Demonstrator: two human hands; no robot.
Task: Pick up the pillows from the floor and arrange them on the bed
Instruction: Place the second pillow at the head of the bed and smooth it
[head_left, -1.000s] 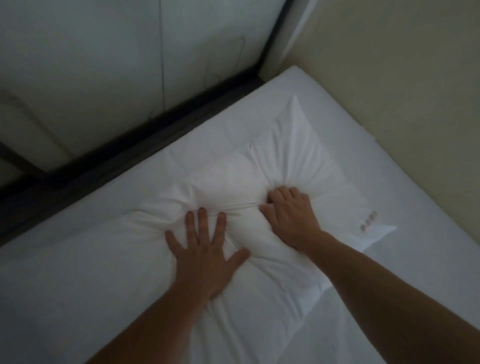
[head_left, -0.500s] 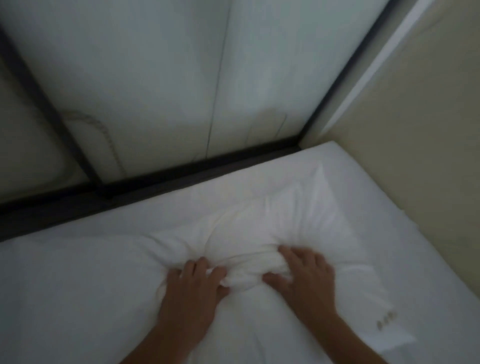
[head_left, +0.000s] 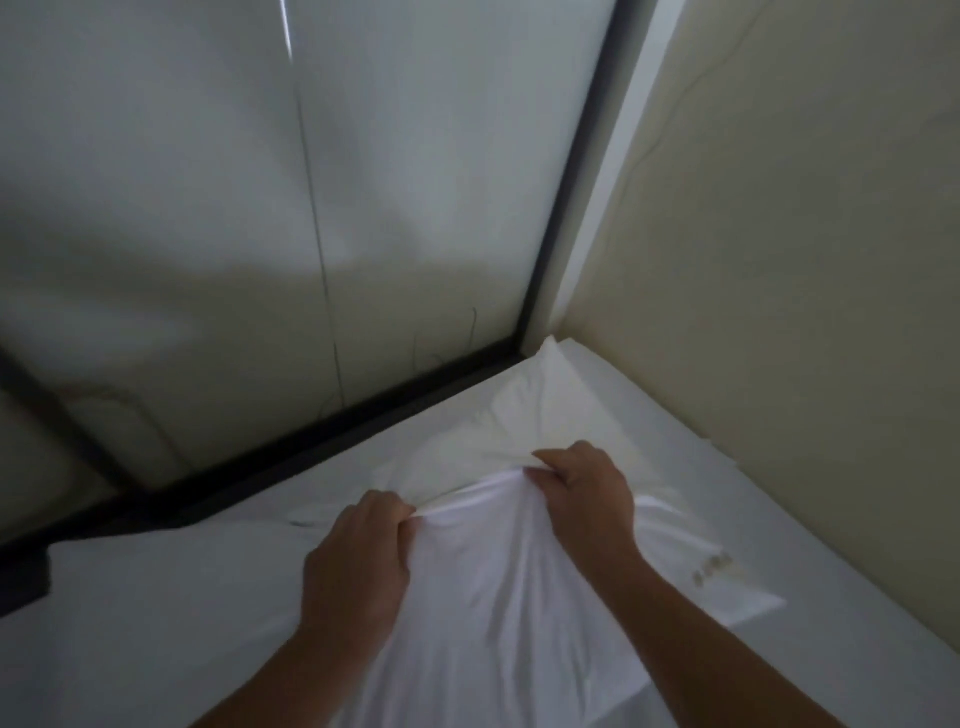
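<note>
- Soft white fabric-cased pillow (head_left: 519, 571) lies on the white-sheeted bed (head_left: 156, 623), its far tip pushed into the bed's far right corner, where the pale panelled headboard (head_left: 260, 208) meets the beige side wall (head_left: 779, 260).
- Left hand (head_left: 358, 566): grip closed, pinching a raised fold of the pillow's cover near its middle.
- Right hand (head_left: 582, 493): grip closed on the same fold, just beside the left, fingers curled over the ridge.
- Fabric bunched between the two hands; creases fan toward the near edge of the bed.
- Small label or embroidered mark (head_left: 714, 569) near the pillow's right edge; too blurred to read.
- Black frame strip (head_left: 311, 447) runs along the bed's head edge.
- Dim light; the pillow's left edge blends into the sheet, probably around the left wrist.
</note>
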